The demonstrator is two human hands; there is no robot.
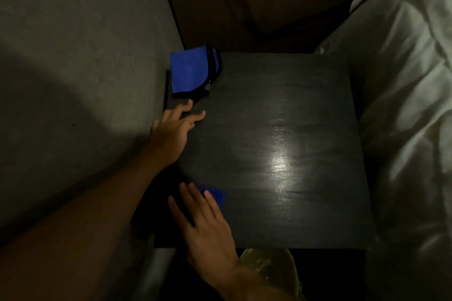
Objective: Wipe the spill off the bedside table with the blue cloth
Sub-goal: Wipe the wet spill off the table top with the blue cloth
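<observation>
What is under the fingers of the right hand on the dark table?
A blurred blue piece shows beyond the right hand on the dark wooden table. How far it extends beneath the hand is hidden.

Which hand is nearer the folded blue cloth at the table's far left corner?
Left. The left hand has its fingertips just short of the folded blue cloth, apparently not touching. The right hand lies flat near the table's front edge, well away, over something blue and blurred.
</observation>
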